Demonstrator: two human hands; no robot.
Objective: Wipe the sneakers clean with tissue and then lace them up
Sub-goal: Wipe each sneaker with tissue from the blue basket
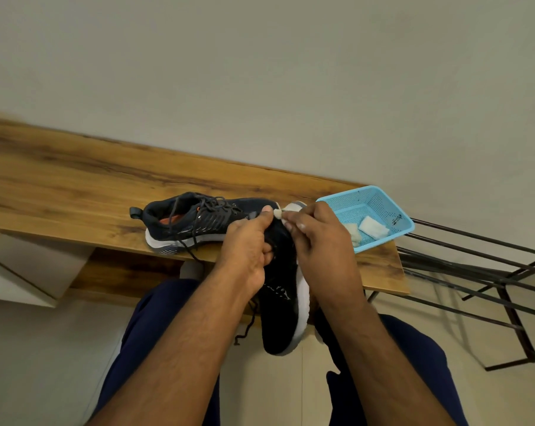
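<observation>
A black sneaker with a white sole (283, 315) is held over the table's front edge, heel toward me and toe pointing away. My left hand (247, 250) grips its upper from the left side. A small piece of white tissue (279, 214) is pinched in my right hand (317, 241) against the shoe near its toe. A second dark sneaker (195, 221) lies on the wooden table (76, 186) to the left, its loose laces (192, 244) hanging over the edge.
A light blue plastic basket (367, 215) stands at the table's right end with folded white tissues (373, 226) inside. Dark metal bars of a frame (475, 272) stand to the right of the table. A pale wall rises behind it.
</observation>
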